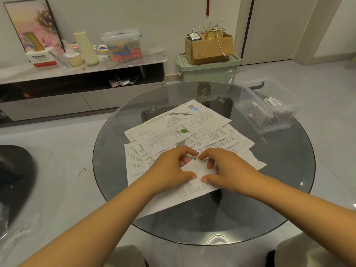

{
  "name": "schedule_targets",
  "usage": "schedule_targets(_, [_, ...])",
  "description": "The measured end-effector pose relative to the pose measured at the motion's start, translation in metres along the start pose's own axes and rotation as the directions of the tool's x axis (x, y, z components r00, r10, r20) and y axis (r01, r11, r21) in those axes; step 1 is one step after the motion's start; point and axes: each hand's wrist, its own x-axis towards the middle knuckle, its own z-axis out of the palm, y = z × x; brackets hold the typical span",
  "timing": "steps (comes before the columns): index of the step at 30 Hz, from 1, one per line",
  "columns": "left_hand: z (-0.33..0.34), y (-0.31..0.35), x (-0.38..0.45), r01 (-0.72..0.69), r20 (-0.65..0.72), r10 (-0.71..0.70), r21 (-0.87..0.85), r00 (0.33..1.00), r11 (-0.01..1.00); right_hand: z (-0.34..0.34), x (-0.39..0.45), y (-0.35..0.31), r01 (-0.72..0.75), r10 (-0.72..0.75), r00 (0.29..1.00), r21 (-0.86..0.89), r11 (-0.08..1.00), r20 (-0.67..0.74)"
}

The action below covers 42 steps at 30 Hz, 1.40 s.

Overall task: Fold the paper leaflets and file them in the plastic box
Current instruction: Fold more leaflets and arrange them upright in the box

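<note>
Fingers of left hand [169,166] & right hand [225,166] pinch small folded white paper leaflet [200,170] | risk: uneven crease, loose printed sheets [173,130] beneath slide on round glass table [107,151]

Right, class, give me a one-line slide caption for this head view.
Both hands, left hand and right hand, pinch a small folded white leaflet above unfolded printed leaflets.

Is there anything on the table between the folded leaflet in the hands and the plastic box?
Only loose leaflets lie flat between the folded leaflet and the plastic box. Nothing upright blocks the way, and the box is open on top.
</note>
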Motion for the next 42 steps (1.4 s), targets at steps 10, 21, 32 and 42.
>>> schedule_targets(10, [-0.012,0.022,0.011,0.089,-0.079,-0.163,-0.573,0.984,0.815,-0.035,0.008,0.006,-0.107,0.14,0.989,0.431,0.896,-0.046])
schedule_targets(21, [-0.011,0.073,0.053,-0.025,-0.228,-0.224,-0.751,0.948,0.66,-0.092,0.009,0.028,-0.085,0.222,0.963,0.608,0.789,-0.154])
schedule_targets(32, [0.012,0.134,0.136,-0.128,-0.174,0.014,-0.665,0.985,0.736,-0.141,0.012,0.081,-0.02,0.433,0.761,0.649,0.76,-0.483])
schedule_targets(42, [0.054,0.157,0.2,-0.538,-0.011,0.545,0.151,0.838,0.829,-0.157,0.013,0.131,-0.202,0.42,0.442,0.369,0.907,-0.793])
